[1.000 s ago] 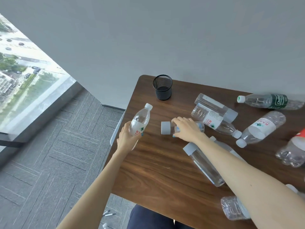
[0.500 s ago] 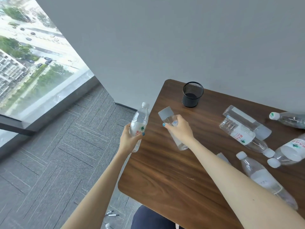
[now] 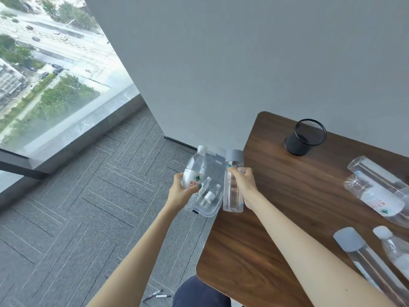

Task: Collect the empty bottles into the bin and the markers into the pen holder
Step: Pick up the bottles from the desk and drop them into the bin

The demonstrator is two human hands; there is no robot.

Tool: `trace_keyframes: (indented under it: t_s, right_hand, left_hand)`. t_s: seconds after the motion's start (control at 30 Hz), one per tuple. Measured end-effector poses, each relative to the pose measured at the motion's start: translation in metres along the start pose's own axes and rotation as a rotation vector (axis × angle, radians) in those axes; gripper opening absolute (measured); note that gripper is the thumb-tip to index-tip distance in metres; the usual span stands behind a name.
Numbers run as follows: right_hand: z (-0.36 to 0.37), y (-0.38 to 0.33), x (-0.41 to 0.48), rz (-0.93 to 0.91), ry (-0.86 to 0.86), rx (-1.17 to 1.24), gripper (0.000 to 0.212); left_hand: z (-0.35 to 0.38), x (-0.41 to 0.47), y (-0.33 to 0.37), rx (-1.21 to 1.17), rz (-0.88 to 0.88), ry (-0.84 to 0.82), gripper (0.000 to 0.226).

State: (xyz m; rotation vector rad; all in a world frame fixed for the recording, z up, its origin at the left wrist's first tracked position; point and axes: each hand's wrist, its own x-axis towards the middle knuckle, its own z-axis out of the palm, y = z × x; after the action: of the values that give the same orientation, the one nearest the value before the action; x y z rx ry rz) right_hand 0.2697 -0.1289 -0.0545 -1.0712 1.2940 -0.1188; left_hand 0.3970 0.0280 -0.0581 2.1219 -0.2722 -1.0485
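— What's nearest you?

— Two markers [image 3: 158, 294] lie on the carpet by my knee, left of the surface [image 3: 276, 218]. Slim, hard, light; I judge a pinch at mid-barrel is right for them. On the near right of the surface lie more empty bottles [image 3: 363, 258], on their sides.

— And your hands?

— My left hand [image 3: 181, 192] has its fingers [image 3: 195, 188] closed round a white-capped bottle [image 3: 194, 171], at the label, out over the floor. My right hand [image 3: 242, 187] is wrapped round a grey-capped bottle [image 3: 232, 180], a straight clear cylinder, held upright at the surface's left edge, gripped just under the neck.

— How do they handle?

— Both look empty, so I judge them very light. The white-capped one is thin plastic that likely dents if squeezed; the label band is probably the least slippery hold. The grey-capped one looks stiffer and smooth, and could slide through a loose grip.

— Where do they go?

— The clear bin [image 3: 210, 209] sits on the floor below my hands, just left of the surface. A few bottles already lie in it. I reckon an easy drop is harmless.

— Farther off?

— More bottles [image 3: 376, 191] lie on the right of the surface. The black mesh pen holder [image 3: 305, 137] stands at the far left corner; I can't see anything in it.
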Motion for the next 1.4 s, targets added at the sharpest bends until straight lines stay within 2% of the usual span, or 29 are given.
trace_keyframes:
  t_s: [0.17, 0.3, 0.37, 0.5, 0.6, 0.83, 1.0, 1.03, 1.13, 1.2, 1.3, 1.4]
  right_hand:
    - [0.021, -0.004, 0.008, 0.013, 0.015, 0.042, 0.026]
    - [0.030, -0.009, 0.017, 0.000, 0.026, 0.069, 0.022]
    - [0.035, -0.010, 0.022, -0.002, 0.037, 0.080, 0.022]
    - [0.045, -0.005, 0.032, -0.017, 0.081, 0.062, 0.021]
    - [0.054, 0.002, 0.039, -0.008, 0.100, 0.032, 0.044]
    - [0.078, 0.005, 0.051, 0.041, 0.079, -0.029, 0.030]
    - [0.085, -0.001, 0.061, 0.053, 0.105, -0.074, 0.024]
    - [0.086, -0.005, 0.063, 0.070, 0.078, -0.068, 0.030]
    - [0.088, -0.010, 0.066, 0.181, -0.023, -0.099, 0.077]
    - [0.089, -0.008, 0.065, 0.153, -0.032, -0.148, 0.085]
    - [0.088, -0.003, 0.061, 0.051, -0.009, -0.254, 0.072]
    - [0.083, -0.004, 0.058, -0.045, 0.036, -0.334, 0.048]
  left_hand:
    - [-0.013, 0.029, -0.001, 0.010, -0.022, -0.055, 0.065]
    - [-0.019, 0.051, 0.010, 0.022, 0.039, -0.175, 0.101]
    - [-0.020, 0.060, 0.013, 0.114, 0.083, -0.168, 0.105]
    - [-0.025, 0.072, 0.010, 0.145, 0.113, -0.148, 0.094]
    - [-0.030, 0.073, 0.004, 0.119, 0.119, -0.154, 0.082]
    - [-0.041, 0.078, -0.009, 0.122, 0.093, -0.116, 0.053]
    - [-0.045, 0.082, -0.012, 0.115, 0.078, -0.119, 0.042]
    - [-0.046, 0.083, -0.013, 0.114, 0.074, -0.115, 0.040]
    - [-0.048, 0.084, -0.015, 0.103, 0.063, -0.110, 0.038]
    - [-0.047, 0.084, -0.016, 0.092, 0.059, -0.113, 0.036]
    - [-0.045, 0.084, -0.015, 0.061, 0.058, -0.111, 0.032]
    - [-0.041, 0.082, -0.010, 0.038, 0.065, -0.106, 0.030]
